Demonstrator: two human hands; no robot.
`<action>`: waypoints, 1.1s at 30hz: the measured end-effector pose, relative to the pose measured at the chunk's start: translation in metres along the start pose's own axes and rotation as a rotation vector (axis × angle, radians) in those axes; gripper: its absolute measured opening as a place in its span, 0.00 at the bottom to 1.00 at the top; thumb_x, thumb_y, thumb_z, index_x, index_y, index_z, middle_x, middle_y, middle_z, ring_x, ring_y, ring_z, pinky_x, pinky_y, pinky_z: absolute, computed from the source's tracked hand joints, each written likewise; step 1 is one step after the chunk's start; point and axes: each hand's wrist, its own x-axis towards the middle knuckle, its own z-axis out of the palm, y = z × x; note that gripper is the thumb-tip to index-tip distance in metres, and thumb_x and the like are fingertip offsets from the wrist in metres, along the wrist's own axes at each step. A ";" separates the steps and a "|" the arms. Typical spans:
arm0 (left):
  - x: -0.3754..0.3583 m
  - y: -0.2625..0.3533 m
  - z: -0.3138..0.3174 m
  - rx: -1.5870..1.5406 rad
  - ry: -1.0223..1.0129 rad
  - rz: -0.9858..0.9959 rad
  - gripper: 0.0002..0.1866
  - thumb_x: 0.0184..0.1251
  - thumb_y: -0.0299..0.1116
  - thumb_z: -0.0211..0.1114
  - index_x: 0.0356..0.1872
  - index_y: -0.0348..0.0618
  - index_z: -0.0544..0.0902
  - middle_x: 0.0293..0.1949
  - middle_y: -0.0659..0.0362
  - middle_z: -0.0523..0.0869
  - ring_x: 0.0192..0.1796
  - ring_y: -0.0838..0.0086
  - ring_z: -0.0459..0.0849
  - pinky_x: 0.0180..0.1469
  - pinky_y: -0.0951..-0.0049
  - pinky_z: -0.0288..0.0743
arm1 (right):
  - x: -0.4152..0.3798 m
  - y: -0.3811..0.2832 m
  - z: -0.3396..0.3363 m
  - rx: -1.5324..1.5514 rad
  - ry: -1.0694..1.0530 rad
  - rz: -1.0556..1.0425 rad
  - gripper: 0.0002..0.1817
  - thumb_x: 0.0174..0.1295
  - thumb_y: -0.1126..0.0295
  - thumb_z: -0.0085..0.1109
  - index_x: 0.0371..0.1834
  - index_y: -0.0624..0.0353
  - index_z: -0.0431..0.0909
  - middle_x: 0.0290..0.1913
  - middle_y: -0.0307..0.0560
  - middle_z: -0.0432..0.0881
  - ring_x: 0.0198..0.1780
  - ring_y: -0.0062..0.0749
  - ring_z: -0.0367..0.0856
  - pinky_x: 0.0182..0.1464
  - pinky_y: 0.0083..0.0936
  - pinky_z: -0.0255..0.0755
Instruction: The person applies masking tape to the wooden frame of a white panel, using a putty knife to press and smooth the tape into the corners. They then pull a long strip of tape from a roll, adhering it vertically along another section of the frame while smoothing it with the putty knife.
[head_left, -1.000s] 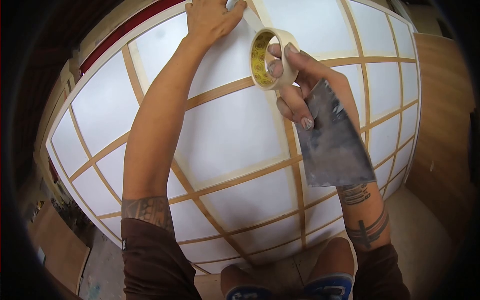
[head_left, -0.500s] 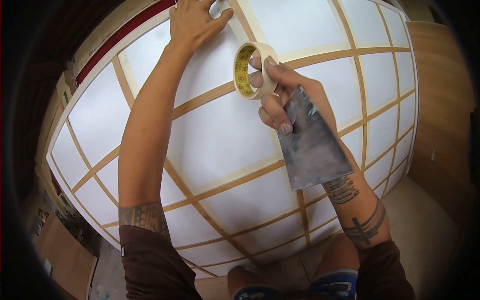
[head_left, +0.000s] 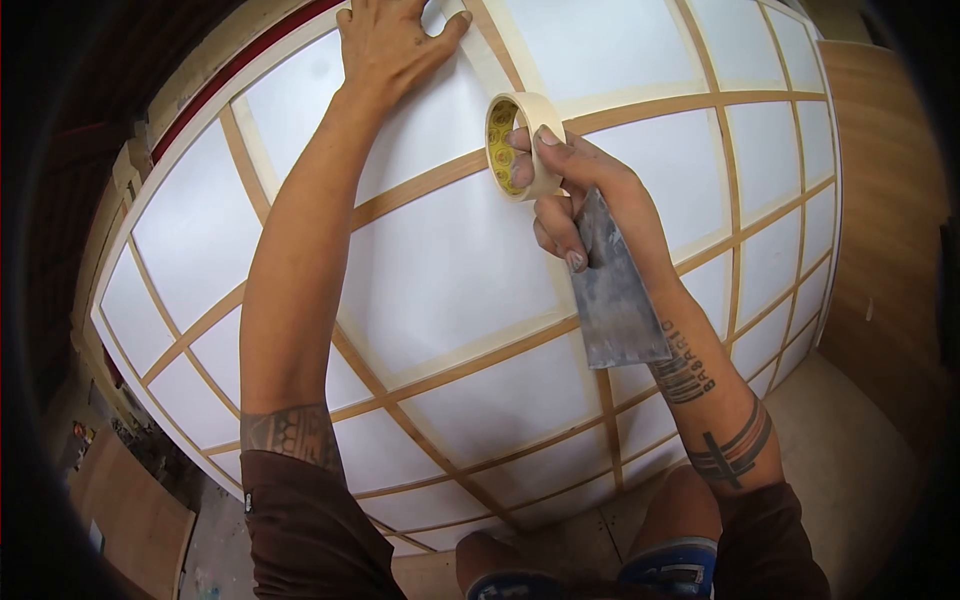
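At the top of the view my left hand (head_left: 395, 45) lies against a white panel with wooden strips (head_left: 450, 275), its thumb stretched out and its fingertips cut off by the frame edge. Over the panel's middle, my right hand (head_left: 575, 185) grips two things. Its thumb and forefingers hold a roll of masking tape (head_left: 541, 110), cream with a yellow printed core, with fingers inside the ring. A flat grey metal scraper (head_left: 622, 300) is tucked under the lower fingers, its wide edge pointing down towards my forearm. Pale tape runs along the edges of several strips.
A brown wooden board (head_left: 880, 220) stands to the right of the panel. Another board (head_left: 130, 500) leans at the lower left. My legs (head_left: 675, 515) are under the panel's near edge, above a light floor (head_left: 800, 440).
My right hand has shifted slightly right with the tape roll and scraper, and the scraper has turned so it looks narrower. My left hand has stayed nearly in place.
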 end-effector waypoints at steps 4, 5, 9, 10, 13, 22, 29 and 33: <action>-0.001 0.003 0.000 -0.001 -0.008 -0.019 0.27 0.65 0.48 0.70 0.63 0.49 0.83 0.62 0.45 0.70 0.67 0.54 0.69 0.68 0.49 0.61 | -0.001 0.002 -0.003 -0.016 0.023 0.002 0.23 0.77 0.54 0.55 0.59 0.64 0.80 0.40 0.38 0.83 0.16 0.15 0.61 0.22 0.16 0.58; -0.001 0.003 0.001 -0.002 -0.010 -0.020 0.27 0.65 0.48 0.70 0.63 0.49 0.83 0.62 0.45 0.70 0.67 0.54 0.69 0.68 0.49 0.61 | 0.000 0.002 -0.004 -0.018 0.025 0.003 0.23 0.77 0.54 0.55 0.59 0.64 0.80 0.40 0.38 0.83 0.16 0.15 0.61 0.22 0.17 0.58; -0.002 0.000 0.003 0.018 0.008 0.005 0.28 0.65 0.48 0.70 0.63 0.49 0.83 0.62 0.45 0.70 0.67 0.54 0.68 0.68 0.49 0.61 | 0.000 0.002 -0.004 -0.021 0.024 0.007 0.23 0.77 0.54 0.56 0.59 0.65 0.80 0.40 0.38 0.83 0.16 0.15 0.61 0.22 0.16 0.58; -0.002 -0.001 0.004 0.017 0.016 0.014 0.28 0.65 0.48 0.70 0.64 0.49 0.83 0.63 0.45 0.70 0.67 0.54 0.68 0.68 0.49 0.61 | 0.000 0.002 -0.003 -0.019 0.021 0.005 0.23 0.77 0.54 0.55 0.58 0.65 0.80 0.40 0.39 0.83 0.16 0.15 0.61 0.22 0.17 0.58; -0.001 -0.002 0.005 0.037 0.021 0.026 0.28 0.65 0.48 0.70 0.64 0.49 0.83 0.63 0.45 0.70 0.67 0.53 0.68 0.68 0.49 0.61 | 0.000 0.001 -0.001 -0.001 0.017 0.008 0.22 0.77 0.56 0.55 0.58 0.65 0.80 0.39 0.40 0.83 0.16 0.15 0.61 0.22 0.17 0.58; -0.005 -0.001 0.009 0.088 0.052 0.037 0.27 0.67 0.46 0.68 0.66 0.49 0.82 0.64 0.45 0.70 0.67 0.53 0.69 0.68 0.49 0.62 | 0.004 0.002 0.002 -0.103 0.097 0.059 0.18 0.75 0.60 0.56 0.54 0.65 0.84 0.35 0.38 0.84 0.18 0.13 0.61 0.22 0.16 0.58; -0.007 -0.004 0.008 0.076 0.054 0.054 0.25 0.71 0.45 0.63 0.67 0.50 0.82 0.63 0.45 0.71 0.67 0.54 0.69 0.68 0.50 0.62 | -0.002 0.008 0.000 -0.272 0.171 -0.021 0.17 0.73 0.58 0.61 0.50 0.62 0.87 0.32 0.33 0.82 0.20 0.10 0.58 0.25 0.16 0.56; -0.006 -0.003 0.009 0.051 0.066 0.036 0.25 0.69 0.46 0.64 0.65 0.50 0.84 0.63 0.44 0.72 0.67 0.53 0.70 0.68 0.50 0.62 | -0.006 0.008 0.001 -0.306 0.136 -0.051 0.17 0.73 0.58 0.62 0.46 0.62 0.87 0.31 0.31 0.81 0.21 0.10 0.57 0.25 0.16 0.55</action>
